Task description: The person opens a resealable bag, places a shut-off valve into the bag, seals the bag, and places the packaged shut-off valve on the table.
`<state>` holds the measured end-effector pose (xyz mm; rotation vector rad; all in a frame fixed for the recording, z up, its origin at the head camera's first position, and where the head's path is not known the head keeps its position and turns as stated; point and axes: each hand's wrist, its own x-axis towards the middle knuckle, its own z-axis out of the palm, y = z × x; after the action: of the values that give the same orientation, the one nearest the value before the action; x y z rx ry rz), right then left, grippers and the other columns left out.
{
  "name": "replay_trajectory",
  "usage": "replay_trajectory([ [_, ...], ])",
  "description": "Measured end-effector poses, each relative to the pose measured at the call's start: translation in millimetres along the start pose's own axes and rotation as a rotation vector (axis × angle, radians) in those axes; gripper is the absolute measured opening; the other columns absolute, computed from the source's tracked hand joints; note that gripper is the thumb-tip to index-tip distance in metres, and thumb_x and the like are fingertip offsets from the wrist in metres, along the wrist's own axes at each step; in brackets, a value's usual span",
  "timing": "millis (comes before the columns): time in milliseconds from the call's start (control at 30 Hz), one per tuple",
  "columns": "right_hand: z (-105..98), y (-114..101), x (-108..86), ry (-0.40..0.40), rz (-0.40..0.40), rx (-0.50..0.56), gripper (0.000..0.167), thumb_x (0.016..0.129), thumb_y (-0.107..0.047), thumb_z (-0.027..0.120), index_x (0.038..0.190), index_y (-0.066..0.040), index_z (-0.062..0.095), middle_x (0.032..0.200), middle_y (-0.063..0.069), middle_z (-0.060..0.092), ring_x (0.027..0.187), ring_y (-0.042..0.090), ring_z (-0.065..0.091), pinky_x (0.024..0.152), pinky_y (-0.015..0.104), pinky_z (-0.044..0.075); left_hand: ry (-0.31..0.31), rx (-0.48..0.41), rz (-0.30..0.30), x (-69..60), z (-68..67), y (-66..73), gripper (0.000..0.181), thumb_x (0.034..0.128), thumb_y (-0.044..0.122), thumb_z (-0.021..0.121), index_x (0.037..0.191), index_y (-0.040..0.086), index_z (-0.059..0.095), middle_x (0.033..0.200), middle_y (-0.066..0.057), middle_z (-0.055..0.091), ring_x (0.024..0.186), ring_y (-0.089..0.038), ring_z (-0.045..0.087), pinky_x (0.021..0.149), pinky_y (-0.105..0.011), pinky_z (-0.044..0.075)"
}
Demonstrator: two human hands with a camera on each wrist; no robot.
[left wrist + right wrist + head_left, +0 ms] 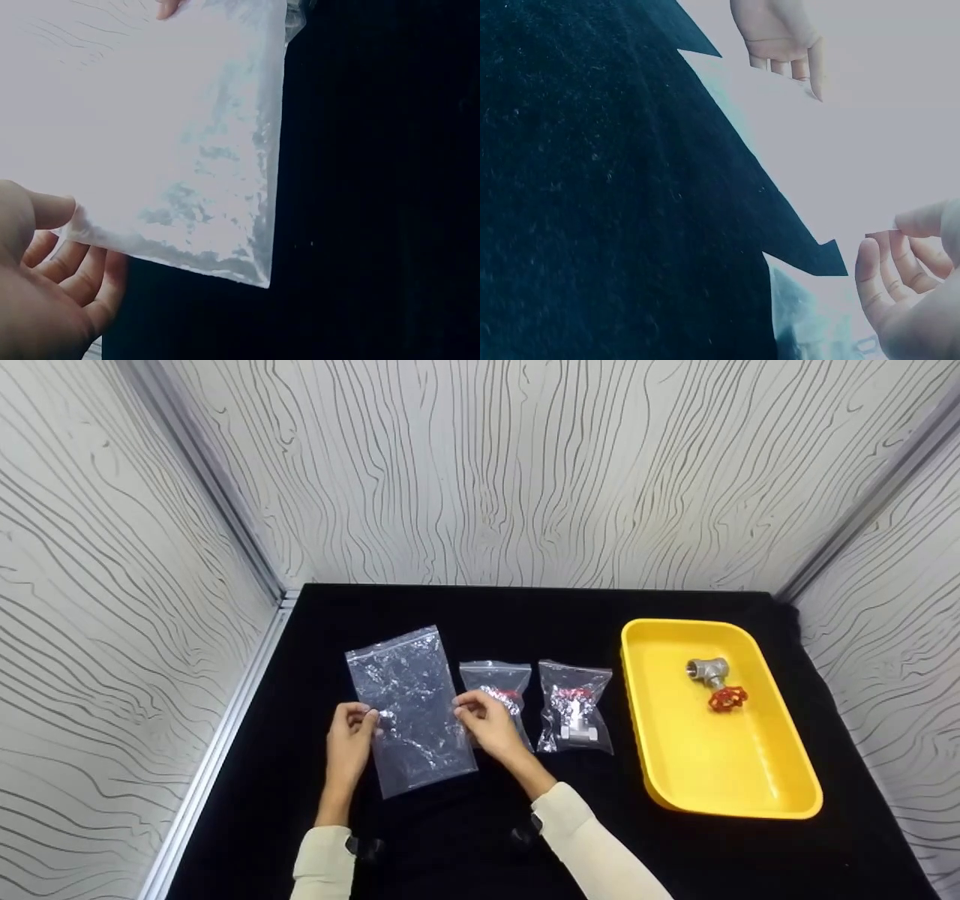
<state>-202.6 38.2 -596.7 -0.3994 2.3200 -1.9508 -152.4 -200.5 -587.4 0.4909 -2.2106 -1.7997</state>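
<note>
A clear zip bag [416,735] with nothing seen inside hangs between my two hands, its zip end pointing away toward the back wall. My left hand [351,739] pinches its left edge between thumb and fingers; the left wrist view shows that thumb [52,211] lying over the plastic. On the opposite edge, my right hand [491,726] pinches the bag likewise. Just behind the right hand lies a zip bag [495,669] with a red-handled valve in it, partly hidden by that hand. Beside it is another zip bag [576,712] holding a valve with a red handwheel.
At the right stands a yellow tray [697,791] with a metal valve [709,669] inside, its red handwheel [727,699] toward the front. Black cloth [465,840] covers the table. Patterned panels [487,472] enclose the back and sides.
</note>
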Motion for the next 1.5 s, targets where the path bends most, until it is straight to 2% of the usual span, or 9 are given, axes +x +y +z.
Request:
replay_trajectory([
  [67, -3.3, -1.0, -0.8, 0.002, 0.005, 0.002, 0.015, 0.099, 0.002, 0.069, 0.112, 0.009, 0.07, 0.095, 0.026, 0.07, 0.069, 0.01, 0.057, 0.057, 0.016, 0.049, -0.005, 0.002, 0.011, -0.8, 1.6, 1.2, 0.015, 0.1031, 0.0, 0.064, 0.114, -0.008, 0.057, 0.095, -0.02, 0.07, 0.069, -0.015, 0.069, 0.065, -0.02, 0.057],
  [167, -11.2, -1.7, -1.7, 0.004, 0.01, -0.013, 0.014, 0.099, -0.001, 0.07, 0.111, 0.005, 0.072, 0.093, 0.02, 0.071, 0.067, 0.008, 0.057, 0.056, 0.017, 0.051, -0.011, -0.019, 0.029, 3.4, 6.6, -8.4, 0.016, 0.1034, 0.003, 0.065, 0.114, -0.005, 0.057, 0.094, -0.017, 0.071, 0.069, -0.011, 0.067, 0.064, -0.019, 0.056],
  [300, -21.8, -2.5, -3.5, 0.03, 0.009, -0.027, 0.013, 0.097, 0.0, 0.071, 0.109, 0.003, 0.073, 0.092, 0.019, 0.072, 0.065, 0.007, 0.056, 0.055, 0.017, 0.05, -0.038, -0.068, 0.051, 2.5, 15.3, -7.8, 0.016, 0.1033, 0.003, 0.065, 0.114, -0.005, 0.057, 0.094, -0.016, 0.07, 0.069, -0.011, 0.067, 0.065, -0.021, 0.058],
  [467, -33.9, -0.9, -6.4, 0.065, 0.013, -0.048, 0.013, 0.097, -0.001, 0.072, 0.109, 0.002, 0.073, 0.096, 0.02, 0.073, 0.067, 0.005, 0.057, 0.057, 0.016, 0.05, -0.072, -0.097, 0.074, 0.2, 26.0, -4.9, 0.015, 0.1039, 0.002, 0.064, 0.114, -0.006, 0.057, 0.095, -0.017, 0.068, 0.07, -0.012, 0.067, 0.066, -0.021, 0.059],
  [667, -47.4, 0.6, -11.7, 0.069, 0.044, -0.024, 0.013, 0.098, -0.001, 0.071, 0.111, 0.001, 0.073, 0.1, 0.021, 0.075, 0.066, 0.011, 0.059, 0.055, 0.018, 0.052, -0.103, -0.13, 0.104, -1.8, 37.0, -1.0, 0.014, 0.104, 0.001, 0.064, 0.114, -0.006, 0.057, 0.096, -0.019, 0.067, 0.072, -0.015, 0.067, 0.069, -0.023, 0.06],
  [867, -58.5, 0.5, -15.9, 0.089, 0.054, 0.001, 0.014, 0.099, -0.003, 0.071, 0.111, 0.003, 0.072, 0.093, 0.019, 0.073, 0.063, 0.009, 0.059, 0.053, 0.018, 0.051, -0.133, -0.153, 0.124, -4.4, 48.0, 2.8, 0.014, 0.1032, 0.0, 0.065, 0.113, -0.006, 0.057, 0.095, -0.018, 0.066, 0.071, -0.014, 0.066, 0.068, -0.023, 0.06],
  [1067, -68.3, 3.2, -17.2, 0.099, 0.044, 0.07, 0.017, 0.1, -0.004, 0.071, 0.112, 0.008, 0.069, 0.09, 0.016, 0.07, 0.062, 0.009, 0.056, 0.053, 0.018, 0.05, -0.164, -0.164, 0.171, -7.8, 58.5, 5.9, 0.012, 0.1021, -0.003, 0.065, 0.112, -0.006, 0.058, 0.095, -0.02, 0.067, 0.071, -0.013, 0.065, 0.069, -0.022, 0.059],
  [1333, -84.6, 0.8, -23.3, 0.132, 0.05, 0.055, 0.013, 0.1, -0.003, 0.071, 0.111, 0.004, 0.07, 0.09, 0.017, 0.07, 0.065, 0.011, 0.057, 0.057, 0.019, 0.051, -0.223, -0.188, 0.204, -11.5, 70.8, 10.7, 0.012, 0.1024, -0.001, 0.066, 0.111, -0.007, 0.058, 0.095, -0.02, 0.066, 0.07, -0.012, 0.065, 0.068, -0.024, 0.06],
  [1500, -95.8, -1.8, -30.8, 0.158, 0.038, 0.037, 0.009, 0.099, -0.002, 0.072, 0.106, 0.003, 0.071, 0.087, 0.011, 0.068, 0.067, 0.01, 0.058, 0.057, 0.02, 0.051, -0.264, -0.185, 0.238, -14.4, 77.4, 14.7, 0.013, 0.1033, 0.002, 0.066, 0.111, -0.006, 0.058, 0.095, -0.02, 0.066, 0.071, -0.012, 0.065, 0.066, -0.023, 0.059],
])
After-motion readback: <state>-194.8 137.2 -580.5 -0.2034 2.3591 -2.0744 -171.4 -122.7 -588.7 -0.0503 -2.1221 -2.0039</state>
